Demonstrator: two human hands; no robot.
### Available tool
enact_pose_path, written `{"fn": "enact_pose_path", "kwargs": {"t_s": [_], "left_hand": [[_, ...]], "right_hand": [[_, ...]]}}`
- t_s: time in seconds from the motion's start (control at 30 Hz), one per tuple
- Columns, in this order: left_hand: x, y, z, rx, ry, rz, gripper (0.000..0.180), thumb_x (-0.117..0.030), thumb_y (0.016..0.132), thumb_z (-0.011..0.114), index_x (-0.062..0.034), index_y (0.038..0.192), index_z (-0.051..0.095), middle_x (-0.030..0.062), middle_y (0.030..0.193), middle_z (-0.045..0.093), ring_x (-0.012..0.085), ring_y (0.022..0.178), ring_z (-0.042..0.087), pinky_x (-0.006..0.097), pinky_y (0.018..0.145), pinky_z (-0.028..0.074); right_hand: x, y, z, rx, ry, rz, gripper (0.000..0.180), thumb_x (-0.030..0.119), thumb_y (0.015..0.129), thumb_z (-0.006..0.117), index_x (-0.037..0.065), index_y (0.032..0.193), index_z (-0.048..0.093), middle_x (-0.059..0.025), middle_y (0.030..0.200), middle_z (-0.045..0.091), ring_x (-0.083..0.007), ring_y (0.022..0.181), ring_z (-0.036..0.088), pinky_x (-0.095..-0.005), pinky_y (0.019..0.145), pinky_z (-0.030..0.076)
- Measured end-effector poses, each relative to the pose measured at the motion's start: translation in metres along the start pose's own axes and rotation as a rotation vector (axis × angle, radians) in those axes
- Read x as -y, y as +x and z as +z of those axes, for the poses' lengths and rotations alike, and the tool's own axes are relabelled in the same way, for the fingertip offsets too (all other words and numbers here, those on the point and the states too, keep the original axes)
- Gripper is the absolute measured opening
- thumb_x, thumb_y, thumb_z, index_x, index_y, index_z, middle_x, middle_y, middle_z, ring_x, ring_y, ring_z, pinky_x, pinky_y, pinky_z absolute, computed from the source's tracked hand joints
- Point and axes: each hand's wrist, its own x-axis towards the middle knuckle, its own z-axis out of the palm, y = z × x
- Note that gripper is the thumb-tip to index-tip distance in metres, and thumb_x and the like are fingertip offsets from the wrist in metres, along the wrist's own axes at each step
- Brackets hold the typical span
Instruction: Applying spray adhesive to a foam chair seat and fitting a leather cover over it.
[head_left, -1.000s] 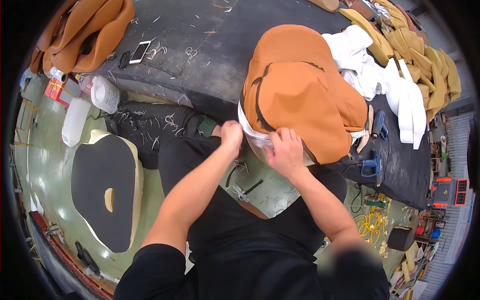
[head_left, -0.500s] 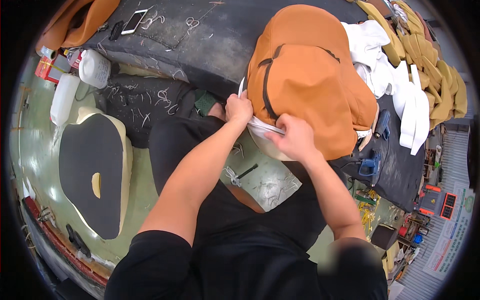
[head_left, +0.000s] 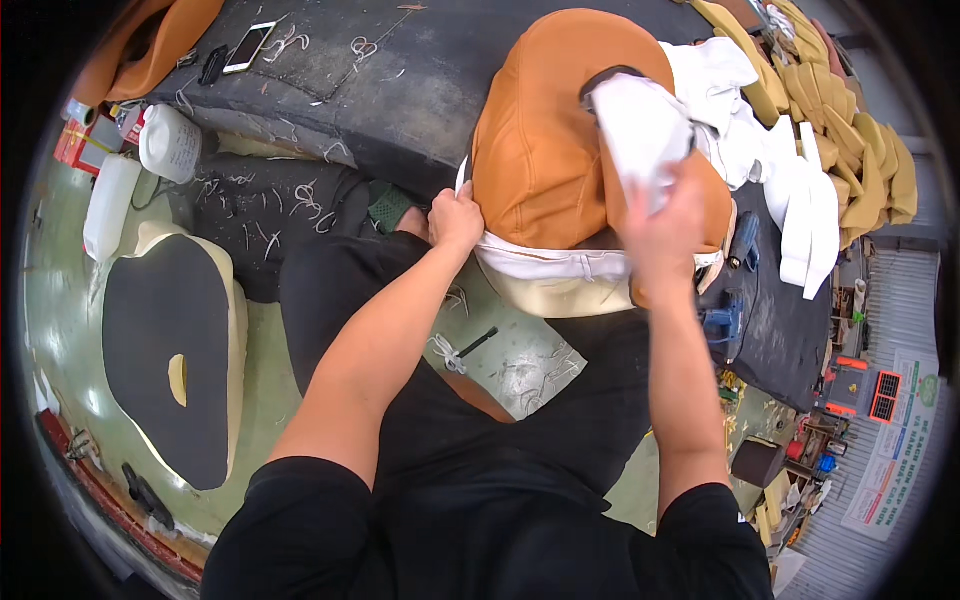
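A tan-orange seat cover (head_left: 540,150) is pulled over a cream foam cushion (head_left: 550,298) in front of me. White lining (head_left: 545,263) shows along the cover's near edge, above the bare foam. My left hand (head_left: 456,219) is closed on the white-lined edge at the cover's left side. Further right, my right hand (head_left: 665,225), blurred by motion, grips a turned-back flap (head_left: 645,125) whose white underside faces up. Its fingertips are smeared.
Blue heat-gun-like tools (head_left: 724,318) lie right of the cushion. White fabric pieces (head_left: 735,110) and stacked tan pieces (head_left: 850,140) lie beyond. A dark-topped foam seat (head_left: 145,350) stands on the floor at left, near white jugs (head_left: 168,143). A phone (head_left: 249,47) rests on the black surface.
My right hand has moved right and up from the near edge, folding the flap back so its white underside shows. My left hand keeps its hold on the left edge.
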Motion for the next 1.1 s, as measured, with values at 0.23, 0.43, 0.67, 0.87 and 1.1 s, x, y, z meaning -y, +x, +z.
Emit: {"fn": "enact_pose_path", "kwargs": {"t_s": [0.23, 0.43, 0.67, 0.87, 1.1], "left_hand": [[0.023, 0.019, 0.013, -0.005, -0.189, -0.018, 0.049, -0.043, 0.108, 0.058, 0.0042, 0.106, 0.072, 0.0306, 0.109, 0.074, 0.047, 0.107, 0.07, 0.051, 0.093, 0.052], [0.018, 0.009, 0.025, 0.047, -0.571, -0.016, 0.041, -0.031, 0.109, 0.059, 0.0069, 0.101, 0.07, 0.0233, 0.093, 0.072, 0.0296, 0.084, 0.065, 0.045, 0.081, 0.05], [0.03, 0.029, 0.044, 0.118, -0.966, -0.128, 0.042, -0.03, 0.11, 0.059, 0.007, 0.093, 0.069, 0.0192, 0.083, 0.069, 0.0265, 0.077, 0.063, 0.044, 0.075, 0.049], [0.049, 0.032, 0.038, 0.033, -0.482, 0.078, 0.043, -0.033, 0.111, 0.056, 0.0048, 0.094, 0.07, 0.0222, 0.086, 0.072, 0.0327, 0.082, 0.068, 0.046, 0.079, 0.051], [0.083, 0.043, 0.035, -0.037, 0.166, 0.472, 0.039, -0.037, 0.107, 0.059, -0.0015, 0.1, 0.074, 0.0263, 0.105, 0.076, 0.0423, 0.107, 0.072, 0.051, 0.092, 0.054]], "right_hand": [[0.071, -0.057, 0.035, 0.72, -0.075, -0.197, 0.057, 0.061, 0.091, 0.073, 0.006, 0.077, 0.071, -0.0178, 0.075, 0.073, -0.035, 0.076, 0.075, -0.0479, 0.067, 0.057], [0.044, -0.055, 0.048, 0.866, 0.097, -0.438, 0.044, 0.036, 0.099, 0.068, 0.005, 0.068, 0.069, -0.0198, 0.066, 0.068, -0.0397, 0.065, 0.07, -0.0518, 0.064, 0.055], [0.051, -0.118, 0.056, 0.736, 0.246, -0.307, 0.03, 0.029, 0.095, 0.071, 0.004, 0.08, 0.066, -0.0176, 0.073, 0.069, -0.0386, 0.072, 0.07, -0.0502, 0.067, 0.056], [0.05, -0.109, 0.023, 0.665, 0.113, -0.333, 0.034, 0.036, 0.085, 0.083, 0.007, 0.095, 0.066, -0.0137, 0.1, 0.067, -0.0352, 0.098, 0.066, -0.049, 0.079, 0.054], [0.038, -0.109, 0.022, 0.694, 0.073, -0.338, 0.032, 0.03, 0.077, 0.085, 0.009, 0.094, 0.069, -0.012, 0.102, 0.067, -0.0333, 0.105, 0.064, -0.0486, 0.089, 0.049]]}}
